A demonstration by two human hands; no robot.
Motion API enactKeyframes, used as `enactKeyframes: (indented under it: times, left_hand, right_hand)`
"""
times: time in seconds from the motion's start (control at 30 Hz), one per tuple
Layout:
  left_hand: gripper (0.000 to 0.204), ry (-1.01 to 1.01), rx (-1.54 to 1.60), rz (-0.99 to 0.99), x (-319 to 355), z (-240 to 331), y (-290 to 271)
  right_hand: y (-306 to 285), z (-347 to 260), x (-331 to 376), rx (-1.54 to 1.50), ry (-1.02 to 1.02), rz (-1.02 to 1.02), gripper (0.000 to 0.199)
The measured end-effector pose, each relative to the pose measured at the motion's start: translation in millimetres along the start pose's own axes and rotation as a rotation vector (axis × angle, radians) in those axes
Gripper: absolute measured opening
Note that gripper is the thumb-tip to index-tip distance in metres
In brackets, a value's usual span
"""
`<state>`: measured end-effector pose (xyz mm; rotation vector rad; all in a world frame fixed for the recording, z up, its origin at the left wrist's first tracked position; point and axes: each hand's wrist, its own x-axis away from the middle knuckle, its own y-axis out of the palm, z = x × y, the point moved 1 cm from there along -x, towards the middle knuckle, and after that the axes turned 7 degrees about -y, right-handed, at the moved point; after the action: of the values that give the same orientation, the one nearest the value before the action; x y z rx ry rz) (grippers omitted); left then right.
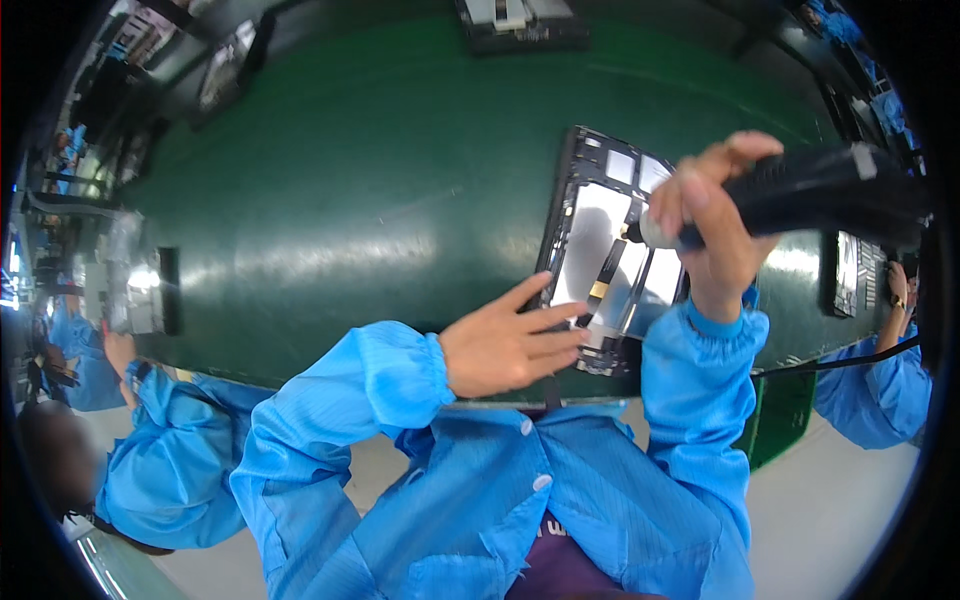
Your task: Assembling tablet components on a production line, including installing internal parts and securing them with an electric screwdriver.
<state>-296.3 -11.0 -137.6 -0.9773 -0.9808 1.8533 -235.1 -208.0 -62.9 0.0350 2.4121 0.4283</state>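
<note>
An opened tablet (600, 235) with a black frame and silver battery panels lies tilted on the green table in front of me. My left hand (512, 347) rests with outstretched, spread fingers on its lower left edge, holding nothing. Fingers of my right hand (715, 220) are wrapped round a black electric screwdriver (800, 190) above the tablet's right side. The tool's pale collar and dark nose point left toward the tablet's middle; whether the tip touches it I cannot tell. My right hand and the screwdriver cover the tablet's right part.
Another opened device (525, 25) sits at the table's (340, 200) far edge. Further devices lie at the right (848, 275) and left (150, 290). A black cable (850, 362) runs along the right edge. Co-workers in blue sit at the left (180, 450) and right (875, 385).
</note>
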Motion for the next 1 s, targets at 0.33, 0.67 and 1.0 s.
enactKeyframes:
  times: [0.33,0.67,1.0]
  left_hand:
    - [0.029,0.078,-0.206,0.14,-81.9,-114.9,-24.5]
    - [0.02,-0.441,-0.476,0.468,-233.3,-201.9,16.9]
    - [0.04,-0.431,-0.448,0.024,-179.4,-206.1,-64.3]
  right_hand:
    - [6.1,6.2,35.8,0.011,0.132,-0.085,0.044]
    - [-0.6,41.1,49.4,0.02,0.213,-0.057,0.022]
    - [-16.4,37.0,39.3,0.055,0.285,-0.004,0.028]
